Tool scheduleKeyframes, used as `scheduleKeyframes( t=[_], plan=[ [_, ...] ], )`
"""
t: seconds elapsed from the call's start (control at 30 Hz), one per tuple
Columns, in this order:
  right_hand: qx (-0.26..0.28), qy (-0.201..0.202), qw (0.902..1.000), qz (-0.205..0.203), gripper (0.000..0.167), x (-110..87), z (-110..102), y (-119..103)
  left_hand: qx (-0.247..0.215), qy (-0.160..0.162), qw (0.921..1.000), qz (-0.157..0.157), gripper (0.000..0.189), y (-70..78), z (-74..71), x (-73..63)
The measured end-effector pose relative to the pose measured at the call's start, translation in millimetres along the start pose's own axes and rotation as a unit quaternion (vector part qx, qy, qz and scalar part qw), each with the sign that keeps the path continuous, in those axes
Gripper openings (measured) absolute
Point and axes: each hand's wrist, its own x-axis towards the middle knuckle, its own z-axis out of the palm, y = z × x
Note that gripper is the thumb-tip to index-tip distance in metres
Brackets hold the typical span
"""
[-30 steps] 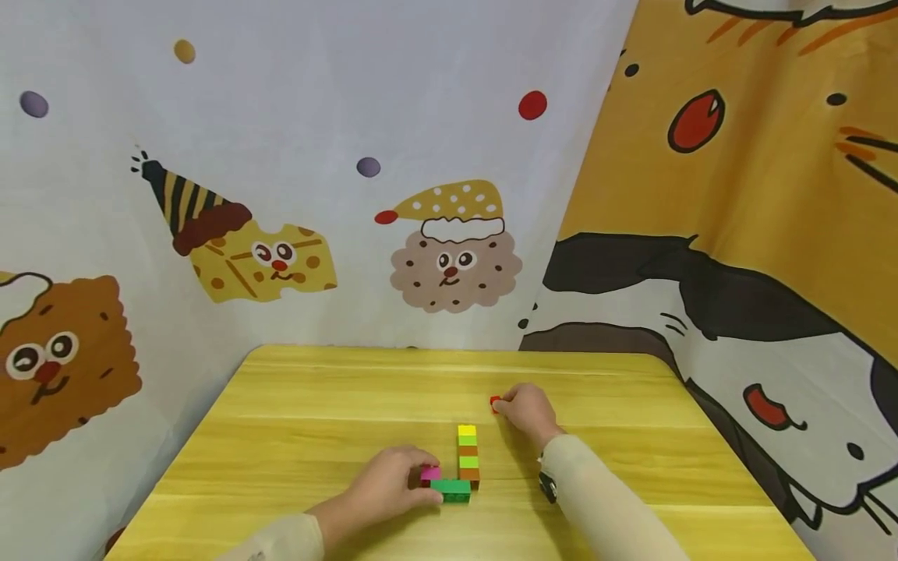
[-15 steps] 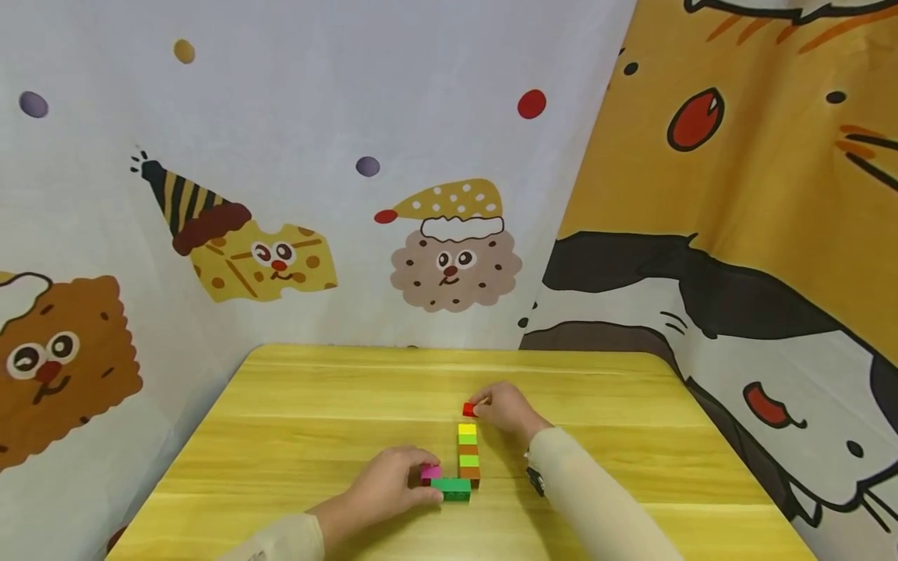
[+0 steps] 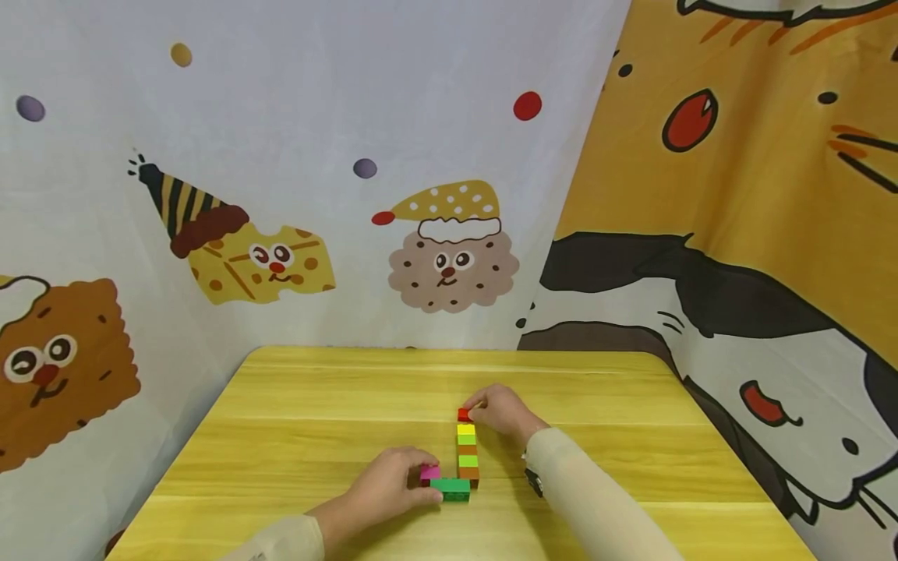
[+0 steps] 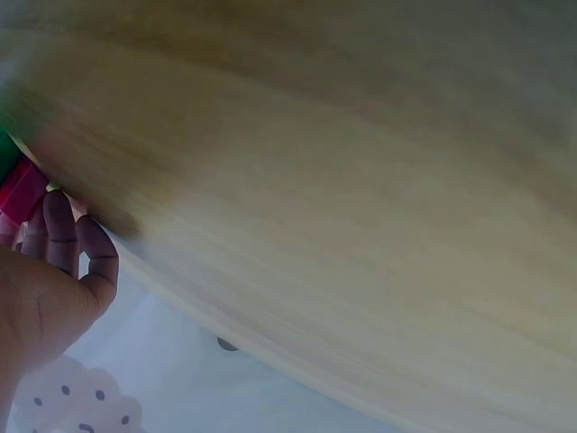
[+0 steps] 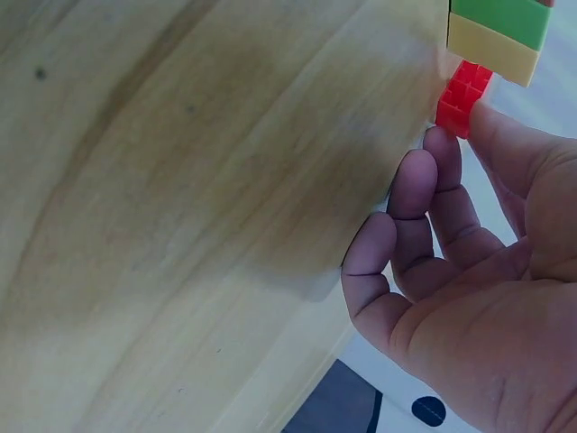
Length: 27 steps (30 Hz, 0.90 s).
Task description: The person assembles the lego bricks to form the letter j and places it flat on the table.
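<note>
My right hand (image 3: 503, 411) pinches a small red toy building brick (image 5: 463, 95) between thumb and fingertips. In the head view the red brick is just beyond the yellow end of a column of joined yellow, lime and orange-brown bricks (image 3: 467, 450). At the near end of that column lies a longer green brick (image 3: 452, 490), with a pink brick (image 3: 429, 473) against its left side. My left hand (image 3: 384, 487) holds these two, thumb at the green brick and fingers curled by the pink one. In the left wrist view the fingertips are right at the pink brick.
The bricks are on a wood-grain table (image 3: 295, 436) with rounded far corners. Behind it hangs a white and orange cloth (image 3: 316, 117) printed with cartoon figures.
My right hand has moved left with the red brick, then slightly nearer, bringing it close to the yellow end of the column. The left hand stays put on the green and pink bricks.
</note>
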Motion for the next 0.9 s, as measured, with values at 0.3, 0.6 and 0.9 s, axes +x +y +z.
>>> scheduleKeyframes(
  t=[0.3, 0.6, 0.9],
  plan=[
    [-0.019, 0.001, 0.9998, 0.001, 0.014, 2.5, 2.5, 2.0, 0.002, 0.002, 1.0, -0.005, 0.049, -0.7, 1.1, -0.3],
    [-0.002, -0.011, 0.9999, -0.011, 0.019, 2.3, 1.4, 2.1, -0.001, 0.003, 1.0, -0.007, 0.05, -2.3, 1.2, -2.0],
    [0.017, -0.006, 0.9995, -0.025, 0.029, -2.9, -2.4, 9.9, 0.005, 0.007, 1.0, 0.002, 0.051, -1.7, 2.5, -3.7]
  ],
)
